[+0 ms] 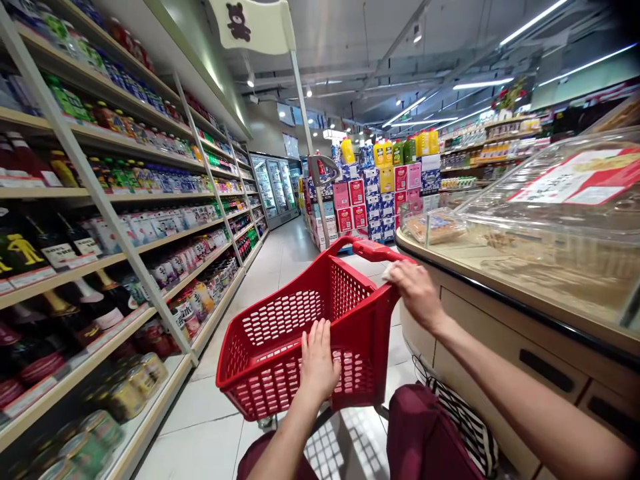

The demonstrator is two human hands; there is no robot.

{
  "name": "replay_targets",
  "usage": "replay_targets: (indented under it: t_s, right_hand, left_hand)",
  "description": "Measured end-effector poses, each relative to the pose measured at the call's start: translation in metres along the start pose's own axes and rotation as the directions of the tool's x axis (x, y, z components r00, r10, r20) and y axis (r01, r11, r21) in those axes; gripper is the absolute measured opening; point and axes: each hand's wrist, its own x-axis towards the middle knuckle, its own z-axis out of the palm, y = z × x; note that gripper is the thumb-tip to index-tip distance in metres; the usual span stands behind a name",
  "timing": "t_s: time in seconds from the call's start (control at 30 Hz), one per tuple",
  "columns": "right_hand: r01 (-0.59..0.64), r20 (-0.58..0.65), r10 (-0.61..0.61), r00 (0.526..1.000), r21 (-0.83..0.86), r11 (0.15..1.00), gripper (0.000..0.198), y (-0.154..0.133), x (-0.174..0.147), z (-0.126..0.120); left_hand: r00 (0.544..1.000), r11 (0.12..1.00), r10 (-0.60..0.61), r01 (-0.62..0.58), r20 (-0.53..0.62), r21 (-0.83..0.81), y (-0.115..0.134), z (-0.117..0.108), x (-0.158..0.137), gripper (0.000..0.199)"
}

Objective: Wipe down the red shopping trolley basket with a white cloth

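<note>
A small red plastic shopping cart stands side-on before me, its basket walls full of holes and nothing visible inside. My left hand lies against the cart's near side wall with fingers stretched flat over the rim. Around the near end of the cart's red handle, my right hand is closed. A scrap of something white shows at its fingertips; I cannot tell what it is. From the handle end rises a grey pole bearing a cream flag with a brown bear.
Shelves of bottles and cans line the left side. At right stands a curved counter with clear covers; a striped bag sits at its foot. Stacked drink boxes and glass-door fridges are ahead, beyond the tiled floor.
</note>
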Motion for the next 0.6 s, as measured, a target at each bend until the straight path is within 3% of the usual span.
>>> replay_targets:
  t_s: [0.07, 0.1, 0.23, 0.3, 0.4, 0.47, 0.6]
  right_hand:
    - [-0.061, -0.029, 0.06, 0.998, -0.043, 0.997, 0.029, 0.0, 0.004, -0.001]
    - [-0.023, -0.01, 0.023, 1.0, -0.03, 0.999, 0.028, -0.008, 0.003, 0.0]
    - [0.262, 0.125, -0.271, 0.954, 0.089, 0.961, 0.031, -0.043, -0.004, 0.008]
    - [0.233, 0.122, -0.236, 0.964, 0.044, 0.972, 0.031, -0.032, -0.003, 0.005]
    - [0.021, 0.002, -0.021, 1.0, -0.106, 0.994, 0.031, 0.001, 0.005, -0.003]
    - [-0.023, -0.043, 0.017, 0.999, -0.14, 0.99, 0.031, 0.005, 0.007, -0.006]
    - [0.209, 0.064, -0.207, 0.976, -0.026, 0.978, 0.03, -0.034, -0.002, 0.0]
  left_hand:
    - [1.0, 1.0, -0.009, 0.009, -0.004, -0.005, 0.002, 0.001, 0.001, 0.076]
    - [1.0, 1.0, -0.014, 0.014, -0.001, -0.008, 0.003, 0.001, 0.002, 0.075]
    - [1.0, 1.0, -0.003, 0.003, 0.014, -0.01, 0.001, 0.0, 0.0, 0.073]
    - [1.0, 1.0, -0.003, 0.003, -0.018, 0.005, -0.003, 0.001, -0.003, 0.072]
    - [0.996, 1.0, -0.009, 0.011, -0.085, 0.023, -0.006, 0.004, -0.009, 0.074]
    - [0.995, 1.0, -0.007, 0.01, -0.099, 0.028, -0.005, 0.005, -0.01, 0.075]
    - [0.996, 0.999, 0.008, -0.004, -0.091, 0.054, -0.007, 0.005, -0.009, 0.073]
